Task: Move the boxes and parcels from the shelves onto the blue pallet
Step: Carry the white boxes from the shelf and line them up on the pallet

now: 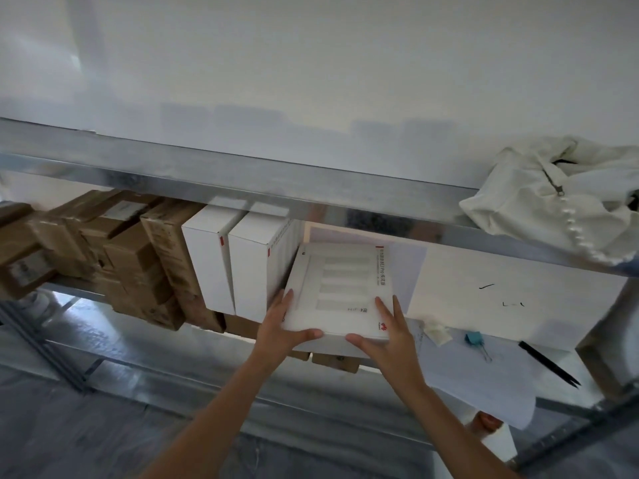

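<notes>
A flat white box (340, 288) with a small red logo lies on the metal shelf (242, 181), its near edge sticking out over the shelf front. My left hand (280, 328) grips its near left corner, thumb under the front edge. My right hand (387, 337) grips its near right corner, fingers on top. To the box's left stand two upright white boxes (238, 267). Further left are several brown cardboard boxes (138, 257). The blue pallet is not in view.
A white cloth bag (560, 198) lies on the upper shelf at the right. On the shelf to the right of the box are paper sheets (484, 371), a blue binder clip (475, 340) and a black pen (548, 363). A steel upright (608, 344) stands at far right.
</notes>
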